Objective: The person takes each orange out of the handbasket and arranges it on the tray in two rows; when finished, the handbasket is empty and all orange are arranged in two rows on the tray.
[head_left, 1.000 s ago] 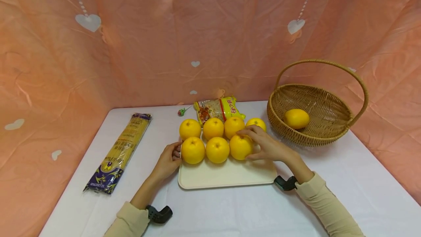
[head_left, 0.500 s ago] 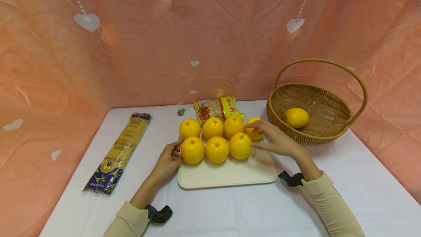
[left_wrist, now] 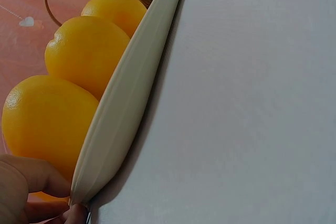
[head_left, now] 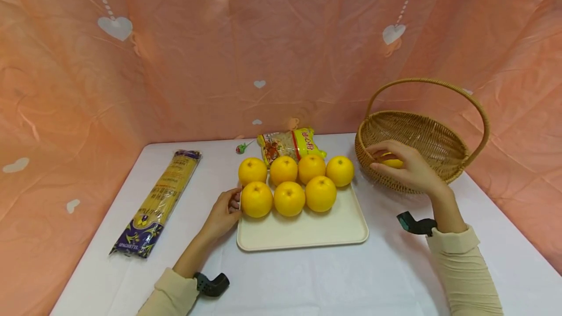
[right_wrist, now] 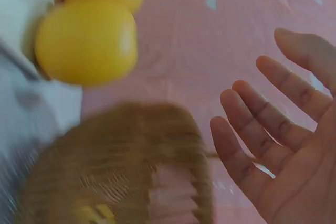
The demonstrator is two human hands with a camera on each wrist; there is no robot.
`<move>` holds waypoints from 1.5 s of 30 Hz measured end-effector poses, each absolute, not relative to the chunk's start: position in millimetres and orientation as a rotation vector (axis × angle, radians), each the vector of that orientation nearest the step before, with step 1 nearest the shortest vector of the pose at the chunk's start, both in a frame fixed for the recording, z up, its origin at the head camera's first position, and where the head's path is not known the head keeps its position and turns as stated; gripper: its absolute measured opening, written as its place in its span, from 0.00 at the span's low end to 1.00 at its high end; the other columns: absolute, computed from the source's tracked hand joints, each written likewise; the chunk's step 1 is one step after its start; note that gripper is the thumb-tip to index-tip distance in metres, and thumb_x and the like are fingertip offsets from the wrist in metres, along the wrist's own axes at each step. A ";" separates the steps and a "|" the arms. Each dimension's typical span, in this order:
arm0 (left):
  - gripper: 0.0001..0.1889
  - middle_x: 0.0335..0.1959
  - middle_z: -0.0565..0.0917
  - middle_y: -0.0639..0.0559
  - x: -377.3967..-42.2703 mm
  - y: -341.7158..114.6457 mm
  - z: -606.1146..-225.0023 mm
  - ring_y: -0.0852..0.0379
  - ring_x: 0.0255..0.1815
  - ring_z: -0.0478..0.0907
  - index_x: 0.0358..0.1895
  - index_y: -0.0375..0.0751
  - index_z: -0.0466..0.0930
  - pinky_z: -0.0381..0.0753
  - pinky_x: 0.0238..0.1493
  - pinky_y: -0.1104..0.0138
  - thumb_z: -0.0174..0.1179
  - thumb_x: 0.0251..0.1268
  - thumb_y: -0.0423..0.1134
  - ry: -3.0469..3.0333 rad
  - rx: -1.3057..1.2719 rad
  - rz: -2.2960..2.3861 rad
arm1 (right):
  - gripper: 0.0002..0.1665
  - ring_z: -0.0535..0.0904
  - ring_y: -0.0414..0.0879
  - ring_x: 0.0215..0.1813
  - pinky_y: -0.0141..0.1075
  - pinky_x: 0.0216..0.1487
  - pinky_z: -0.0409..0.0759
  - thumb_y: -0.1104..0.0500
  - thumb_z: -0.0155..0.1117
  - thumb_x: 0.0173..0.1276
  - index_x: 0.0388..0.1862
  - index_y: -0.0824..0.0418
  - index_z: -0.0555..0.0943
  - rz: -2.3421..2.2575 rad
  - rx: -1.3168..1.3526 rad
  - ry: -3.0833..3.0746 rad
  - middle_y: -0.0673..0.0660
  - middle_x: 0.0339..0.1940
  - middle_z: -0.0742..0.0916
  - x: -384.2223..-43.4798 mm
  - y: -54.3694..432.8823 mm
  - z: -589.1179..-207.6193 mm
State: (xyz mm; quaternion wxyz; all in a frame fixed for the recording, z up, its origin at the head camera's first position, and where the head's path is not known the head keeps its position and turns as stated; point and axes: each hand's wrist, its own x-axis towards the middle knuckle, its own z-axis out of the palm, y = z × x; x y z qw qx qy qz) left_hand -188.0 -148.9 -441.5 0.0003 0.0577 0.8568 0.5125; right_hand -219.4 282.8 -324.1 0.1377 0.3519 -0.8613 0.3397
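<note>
Several oranges (head_left: 289, 199) stand in two rows on a cream tray (head_left: 303, 234) in the head view. At the tray's left side, my left hand (head_left: 223, 216) grips the rim beside the nearest orange. The left wrist view has the thumb and fingers (left_wrist: 48, 179) pinching the tray's corner. My right hand (head_left: 410, 169) holds nothing and hovers at the left part of a wicker basket (head_left: 432, 143), its fingers extended. Behind that hand, a yellow oval fruit (head_left: 393, 163) inside the basket is partly hidden. The right wrist view shows the spread fingers (right_wrist: 244, 114) apart from the blurred basket.
A long pack of spaghetti (head_left: 160, 201) lies to the left. Behind the oranges are a yellow food packet (head_left: 287, 145) and a small green-and-red wrapped lollipop (head_left: 241, 148). The basket's tall handle (head_left: 465, 94) arches above it. A pink curtain (head_left: 197, 62) hangs along the back.
My right hand has let go of the front-row right orange and moved right to the basket. That orange stays on the tray. My left hand has kept its place at the rim.
</note>
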 end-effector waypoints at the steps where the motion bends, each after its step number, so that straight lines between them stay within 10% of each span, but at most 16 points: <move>1: 0.31 0.45 0.69 0.38 -188.3 -149.1 -441.4 0.50 0.41 0.67 0.62 0.24 0.63 0.70 0.37 0.73 0.54 0.49 0.20 2.693 0.185 1.608 | 0.22 0.79 0.43 0.46 0.28 0.46 0.78 0.69 0.66 0.57 0.52 0.61 0.78 0.955 0.990 -2.504 0.55 0.47 0.82 -220.6 287.3 -319.9; 6: 0.31 0.46 0.69 0.38 -189.0 -150.2 -441.3 0.50 0.41 0.67 0.63 0.24 0.63 0.70 0.37 0.72 0.54 0.50 0.20 2.700 0.181 1.592 | 0.20 0.76 0.35 0.45 0.26 0.46 0.75 0.64 0.65 0.60 0.52 0.57 0.78 0.839 0.890 -2.650 0.50 0.47 0.82 -229.9 304.7 -296.8; 35: 0.31 0.44 0.69 0.38 -188.1 -149.4 -445.0 0.50 0.40 0.68 0.61 0.24 0.63 0.71 0.36 0.75 0.53 0.47 0.19 2.692 0.195 1.660 | 0.34 0.68 0.68 0.57 0.59 0.51 0.71 0.49 0.54 0.69 0.62 0.74 0.63 0.998 0.576 -3.222 0.75 0.59 0.68 -312.2 361.5 -300.6; 45: 0.31 0.45 0.69 0.38 -186.8 -148.7 -443.7 0.50 0.40 0.68 0.61 0.23 0.63 0.71 0.36 0.74 0.54 0.47 0.19 2.692 0.199 1.644 | 0.49 0.56 0.73 0.64 0.58 0.57 0.68 0.37 0.38 0.72 0.71 0.74 0.40 1.245 0.148 -3.435 0.80 0.65 0.53 -307.9 367.2 -318.5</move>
